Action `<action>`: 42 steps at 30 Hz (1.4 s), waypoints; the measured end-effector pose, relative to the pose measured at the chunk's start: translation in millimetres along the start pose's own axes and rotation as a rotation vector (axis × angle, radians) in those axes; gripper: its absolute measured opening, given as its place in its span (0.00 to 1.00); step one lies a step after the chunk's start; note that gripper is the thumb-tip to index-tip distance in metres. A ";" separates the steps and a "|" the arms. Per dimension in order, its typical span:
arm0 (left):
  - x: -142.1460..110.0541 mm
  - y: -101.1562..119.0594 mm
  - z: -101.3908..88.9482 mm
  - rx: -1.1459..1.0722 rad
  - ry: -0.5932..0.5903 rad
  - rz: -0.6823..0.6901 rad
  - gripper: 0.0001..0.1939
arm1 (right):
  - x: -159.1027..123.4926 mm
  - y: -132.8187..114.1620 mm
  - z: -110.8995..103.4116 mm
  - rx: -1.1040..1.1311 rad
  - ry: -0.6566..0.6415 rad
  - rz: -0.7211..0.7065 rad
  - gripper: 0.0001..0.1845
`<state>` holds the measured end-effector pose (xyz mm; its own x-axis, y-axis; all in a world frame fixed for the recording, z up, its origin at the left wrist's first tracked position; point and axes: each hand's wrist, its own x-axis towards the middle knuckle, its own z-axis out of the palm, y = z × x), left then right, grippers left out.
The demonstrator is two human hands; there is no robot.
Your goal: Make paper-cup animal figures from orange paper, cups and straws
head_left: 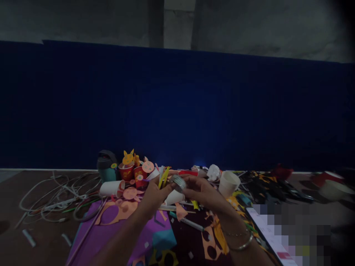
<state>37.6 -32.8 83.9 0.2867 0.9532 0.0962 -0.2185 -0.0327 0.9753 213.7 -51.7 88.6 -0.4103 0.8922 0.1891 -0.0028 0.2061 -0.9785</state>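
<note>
My left hand (154, 194) is closed, with yellow paper strips (164, 178) standing up from its fingers. Its thumb reaches the edge of a small roll of clear tape (179, 183), which looks blurred. From the other side, the bent fingers of my right hand (200, 190) grip this roll. Below both hands lies a white paper cup (174, 197) on its side, partly hidden. A marker (191, 222) and a peach paper scrap (181, 212) are nearer to me. Purple paper (111, 236) spreads under my left forearm.
Red cups with paper animal faces (128, 159) stand at the back left, beside a dark teal container (107, 166). Tangled white cables (59, 195) cover the left. A white cup (229, 183) stands right of my hands. A lit screen (270, 236) lies front right.
</note>
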 end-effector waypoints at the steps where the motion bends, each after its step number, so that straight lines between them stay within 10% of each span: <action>1: 0.5 1.0 0.1 0.032 0.026 0.040 0.19 | 0.1 -0.5 -0.8 -0.047 0.041 -0.008 0.15; 9: 1.4 -2.2 0.0 0.202 0.079 0.229 0.11 | 0.3 -10.7 5.4 -0.473 0.338 -0.261 0.13; 23: 2.9 -12.5 -1.7 0.221 0.076 0.246 0.10 | -0.6 -8.7 5.4 -0.420 0.360 -0.157 0.11; 42: -10.5 -16.5 -5.9 0.613 -0.047 0.615 0.17 | 5.2 2.4 11.6 0.289 0.269 0.029 0.04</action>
<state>32.7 -40.5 65.6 0.3244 0.6999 0.6363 0.1898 -0.7071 0.6811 201.0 -51.3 86.3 -0.1604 0.9774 0.1380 -0.2666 0.0917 -0.9594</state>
